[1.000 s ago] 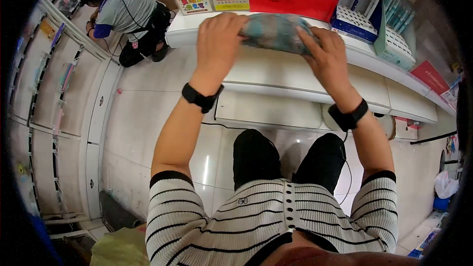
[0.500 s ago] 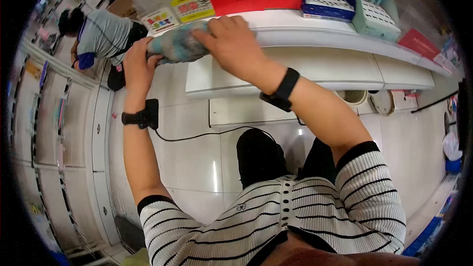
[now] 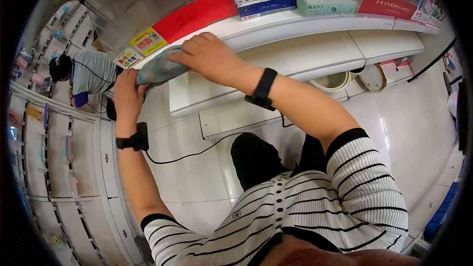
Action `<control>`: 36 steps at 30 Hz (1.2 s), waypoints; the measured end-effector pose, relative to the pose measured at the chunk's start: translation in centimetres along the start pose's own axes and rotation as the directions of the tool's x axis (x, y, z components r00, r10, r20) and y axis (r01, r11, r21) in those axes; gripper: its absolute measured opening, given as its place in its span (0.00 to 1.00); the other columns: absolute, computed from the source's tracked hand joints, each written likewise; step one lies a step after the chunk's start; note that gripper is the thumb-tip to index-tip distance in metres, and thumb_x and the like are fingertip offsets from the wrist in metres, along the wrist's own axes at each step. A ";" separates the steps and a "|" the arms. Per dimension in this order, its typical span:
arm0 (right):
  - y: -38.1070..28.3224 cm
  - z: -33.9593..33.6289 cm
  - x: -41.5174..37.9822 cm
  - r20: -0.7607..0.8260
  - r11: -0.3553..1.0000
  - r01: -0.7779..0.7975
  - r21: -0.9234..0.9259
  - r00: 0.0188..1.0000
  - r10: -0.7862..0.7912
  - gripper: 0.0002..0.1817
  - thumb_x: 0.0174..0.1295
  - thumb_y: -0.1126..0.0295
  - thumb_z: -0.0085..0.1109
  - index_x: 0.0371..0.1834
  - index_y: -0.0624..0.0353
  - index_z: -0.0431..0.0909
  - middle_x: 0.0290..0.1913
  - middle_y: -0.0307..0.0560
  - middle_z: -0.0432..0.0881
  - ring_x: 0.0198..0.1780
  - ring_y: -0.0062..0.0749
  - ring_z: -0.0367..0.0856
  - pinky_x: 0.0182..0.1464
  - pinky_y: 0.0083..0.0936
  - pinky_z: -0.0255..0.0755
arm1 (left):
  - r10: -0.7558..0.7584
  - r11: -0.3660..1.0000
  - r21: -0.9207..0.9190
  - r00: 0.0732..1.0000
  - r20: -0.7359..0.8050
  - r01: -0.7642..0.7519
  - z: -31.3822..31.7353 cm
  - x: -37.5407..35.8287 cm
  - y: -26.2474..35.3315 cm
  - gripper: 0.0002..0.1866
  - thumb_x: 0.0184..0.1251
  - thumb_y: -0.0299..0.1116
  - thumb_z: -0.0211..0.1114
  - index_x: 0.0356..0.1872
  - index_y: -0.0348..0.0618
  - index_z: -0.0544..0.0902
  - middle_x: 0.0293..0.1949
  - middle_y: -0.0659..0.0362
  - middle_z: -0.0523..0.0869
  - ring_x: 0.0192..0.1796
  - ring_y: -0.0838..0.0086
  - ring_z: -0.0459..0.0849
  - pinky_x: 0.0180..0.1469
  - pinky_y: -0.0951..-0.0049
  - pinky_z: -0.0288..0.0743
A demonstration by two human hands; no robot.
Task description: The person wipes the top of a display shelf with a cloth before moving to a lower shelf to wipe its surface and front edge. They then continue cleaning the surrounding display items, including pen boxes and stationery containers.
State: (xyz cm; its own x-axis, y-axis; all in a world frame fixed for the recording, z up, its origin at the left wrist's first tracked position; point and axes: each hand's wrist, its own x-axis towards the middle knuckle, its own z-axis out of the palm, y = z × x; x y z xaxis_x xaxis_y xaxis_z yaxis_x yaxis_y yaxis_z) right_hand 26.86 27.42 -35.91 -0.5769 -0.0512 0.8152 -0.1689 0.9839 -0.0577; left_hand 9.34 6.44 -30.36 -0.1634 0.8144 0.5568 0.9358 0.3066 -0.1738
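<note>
A bunched blue-grey cloth (image 3: 162, 67) is stretched between both hands at the front edge of the white shelf (image 3: 236, 39), beside the yellow card. My left hand (image 3: 128, 93) has its fingers closed around the left end of the cloth. Bent over the right end, the fingers of my right hand (image 3: 209, 59) press on the cloth. Each wrist wears a black band with a small device, and a thin black cable runs between them.
Display boxes (image 3: 266, 1) and a red sign (image 3: 196, 16) stand on the shelf. Below it are a lower white ledge (image 3: 295, 59) and a round white bucket (image 3: 332, 83). Another person (image 3: 88, 71) crouches at far left, near racks (image 3: 34, 152).
The view has turned, and the shelf, its signs and boxes sit further left. Both hands and the cloth appear further left and slightly lower, with the cloth still held.
</note>
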 end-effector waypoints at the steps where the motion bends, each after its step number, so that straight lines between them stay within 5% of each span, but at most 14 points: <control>1: 0.7 -1.1 -0.6 0.025 1.000 -0.006 0.011 1.000 0.005 0.27 0.54 0.72 0.63 0.61 0.44 0.77 0.47 0.39 0.81 0.54 0.37 0.77 0.63 0.36 0.65 | 0.012 0.998 -0.054 1.000 -0.027 -0.014 0.3 0.4 0.9 0.20 0.49 0.25 0.73 0.46 0.38 0.80 0.46 0.48 0.82 0.51 0.48 0.78 0.53 0.54 0.71; 11: 9.0 -14.5 -8.0 0.119 0.973 -0.031 -0.227 0.991 0.060 0.27 0.52 0.66 0.69 0.60 0.45 0.78 0.51 0.37 0.82 0.57 0.34 0.78 0.64 0.38 0.64 | 0.109 0.968 -0.218 0.992 -0.061 -0.120 3.2 7.0 13.7 0.23 0.57 0.28 0.70 0.56 0.40 0.78 0.50 0.46 0.81 0.54 0.48 0.77 0.57 0.56 0.71; 14: 9.6 -17.9 -8.2 0.109 0.905 0.067 -0.420 0.994 -0.023 0.25 0.54 0.67 0.66 0.59 0.46 0.78 0.52 0.38 0.82 0.57 0.35 0.78 0.65 0.38 0.64 | 0.095 0.957 -0.272 0.994 -0.050 -0.105 3.9 9.0 17.1 0.23 0.57 0.28 0.70 0.56 0.41 0.78 0.50 0.47 0.81 0.53 0.49 0.77 0.56 0.55 0.71; 16: 9.1 -18.9 -8.2 0.006 0.861 0.052 -0.506 0.998 -0.057 0.22 0.56 0.68 0.62 0.56 0.50 0.79 0.50 0.39 0.82 0.54 0.36 0.79 0.61 0.38 0.67 | 0.033 0.940 -0.328 0.983 -0.179 -0.091 4.3 9.7 18.5 0.24 0.57 0.28 0.69 0.57 0.43 0.78 0.49 0.49 0.82 0.52 0.49 0.77 0.56 0.55 0.71; 20: 9.0 -17.6 -8.6 -0.047 0.906 -0.042 -0.421 0.999 0.024 0.17 0.56 0.72 0.58 0.51 0.54 0.79 0.46 0.42 0.82 0.51 0.39 0.80 0.57 0.38 0.71 | 0.084 0.969 -0.203 0.960 -0.267 -0.141 5.0 9.5 18.5 0.24 0.58 0.30 0.69 0.58 0.43 0.78 0.48 0.49 0.81 0.51 0.50 0.77 0.55 0.55 0.71; 23: 9.3 -16.3 -7.9 -0.010 0.920 -0.069 -0.386 0.997 0.070 0.15 0.54 0.74 0.58 0.46 0.58 0.79 0.42 0.46 0.83 0.49 0.42 0.81 0.54 0.40 0.72 | 0.073 0.979 -0.173 0.981 -0.177 -0.104 4.8 9.0 18.0 0.23 0.61 0.33 0.68 0.58 0.43 0.78 0.46 0.49 0.81 0.51 0.51 0.77 0.55 0.56 0.71; 29: 8.0 -15.2 -5.5 0.099 0.908 -0.187 -0.375 0.966 0.240 0.12 0.49 0.67 0.61 0.36 0.60 0.82 0.37 0.52 0.85 0.44 0.48 0.83 0.50 0.41 0.74 | 0.046 0.943 -0.324 0.992 -0.116 -0.082 4.6 8.9 16.8 0.20 0.67 0.36 0.65 0.58 0.42 0.78 0.46 0.47 0.81 0.50 0.49 0.77 0.53 0.56 0.72; 36: 7.3 -13.1 -5.9 -0.009 0.912 -0.263 -0.314 0.962 0.274 0.14 0.50 0.62 0.60 0.36 0.60 0.81 0.36 0.54 0.84 0.43 0.51 0.82 0.49 0.43 0.74 | -0.062 0.871 -0.490 0.984 -0.167 -0.028 6.2 8.2 16.3 0.20 0.67 0.40 0.65 0.56 0.41 0.78 0.45 0.47 0.81 0.49 0.50 0.80 0.51 0.58 0.73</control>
State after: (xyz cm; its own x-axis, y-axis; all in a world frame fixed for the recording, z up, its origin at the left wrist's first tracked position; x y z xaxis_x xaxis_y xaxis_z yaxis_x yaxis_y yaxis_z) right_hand 39.50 37.17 -33.61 -0.5943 0.2220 0.7730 0.2487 0.9648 -0.0859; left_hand 21.30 21.11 -33.65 -0.1668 0.6998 0.6946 0.9730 0.0027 0.2308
